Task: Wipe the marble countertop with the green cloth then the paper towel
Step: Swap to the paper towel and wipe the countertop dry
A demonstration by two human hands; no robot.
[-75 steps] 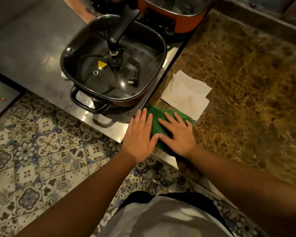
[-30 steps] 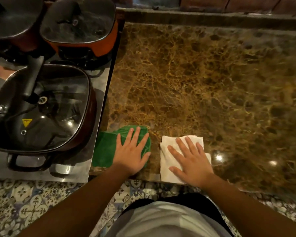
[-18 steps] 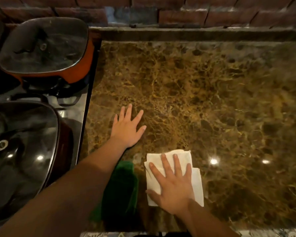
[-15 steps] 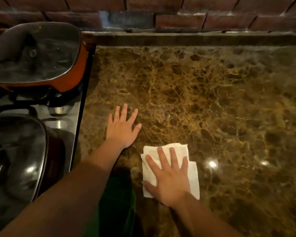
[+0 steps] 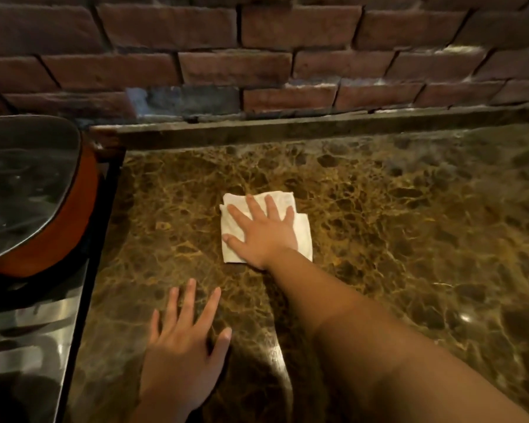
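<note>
A folded white paper towel point(image 5: 303, 236) lies on the brown marble countertop point(image 5: 394, 227), toward the back middle. My right hand point(image 5: 261, 232) presses flat on the towel, fingers spread, arm stretched forward. Nearer to me, my left hand point(image 5: 184, 346) rests flat on the bare marble with fingers apart and nothing under it. The green cloth is out of view.
An orange electric pan with a glass lid point(image 5: 28, 190) stands at the left on a steel surface point(image 5: 28, 346) beside the marble. A brick wall point(image 5: 257, 56) and a low marble ledge point(image 5: 318, 126) close off the back. Bare marble stretches to the right.
My right hand has pushed the paper towel away from me toward the back wall. The left hand stays flat on the marble. The view has tilted up and the green cloth has left it.
</note>
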